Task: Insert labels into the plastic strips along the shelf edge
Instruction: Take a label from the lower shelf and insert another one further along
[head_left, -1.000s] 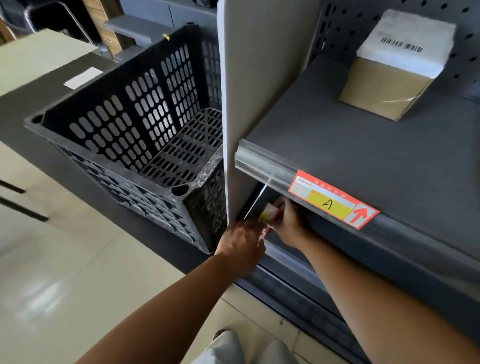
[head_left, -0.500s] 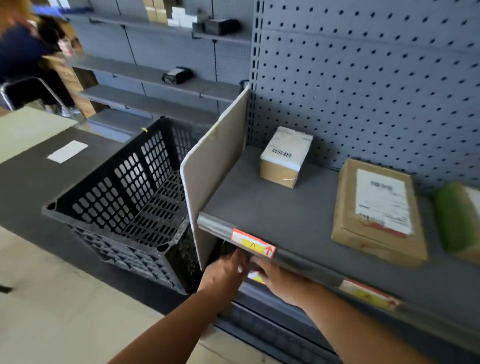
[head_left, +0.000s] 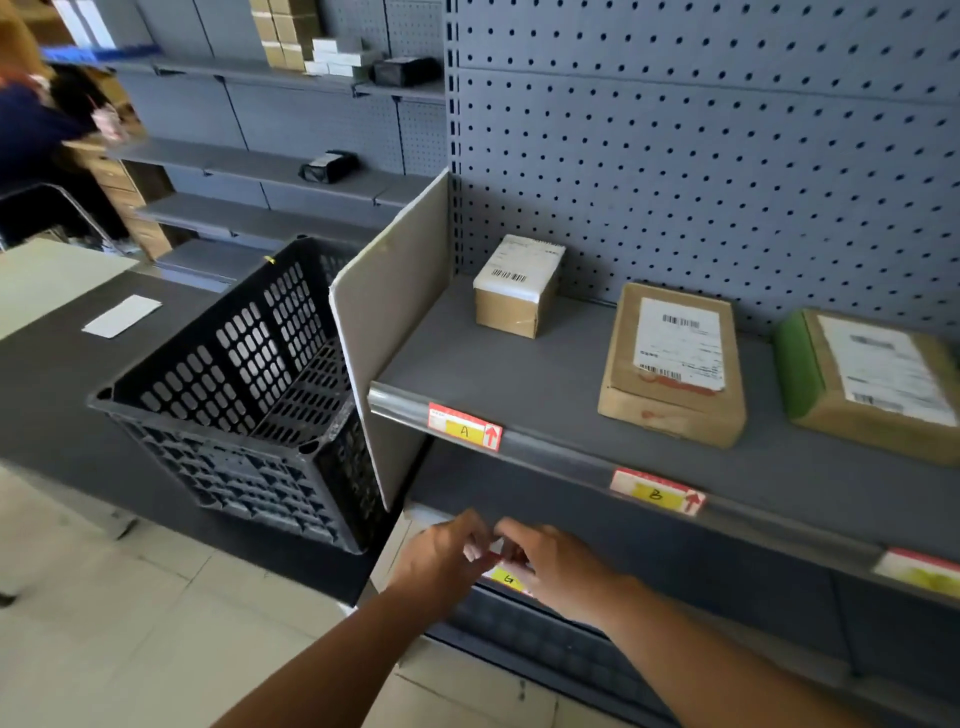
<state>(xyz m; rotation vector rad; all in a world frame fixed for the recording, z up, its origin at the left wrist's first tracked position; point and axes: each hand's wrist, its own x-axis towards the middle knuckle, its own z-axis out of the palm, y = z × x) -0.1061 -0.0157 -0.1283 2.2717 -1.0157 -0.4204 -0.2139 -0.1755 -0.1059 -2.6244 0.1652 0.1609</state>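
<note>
A clear plastic strip (head_left: 550, 451) runs along the front edge of the grey shelf (head_left: 519, 379). In it sit red and yellow labels marked A (head_left: 464, 426) and B (head_left: 657, 491), and a blurred third label (head_left: 919, 571) at the far right. Below, at the lower shelf's edge, my left hand (head_left: 441, 558) and my right hand (head_left: 550, 564) meet fingertip to fingertip, both pinching a yellow label marked G (head_left: 508, 578). My fingers hide most of that label and the lower strip there.
A black perforated crate (head_left: 234, 384) stands left of the shelf on a dark mat, beside a pale end panel (head_left: 389, 322). Three parcels (head_left: 519, 283) (head_left: 672, 358) (head_left: 872, 379) lie on the shelf. Another person (head_left: 31, 130) is at the far left.
The camera has pulled back and tilted up, so more of the shelf and labels B and the third one show. My hands stay together at the lower shelf edge on the label.
</note>
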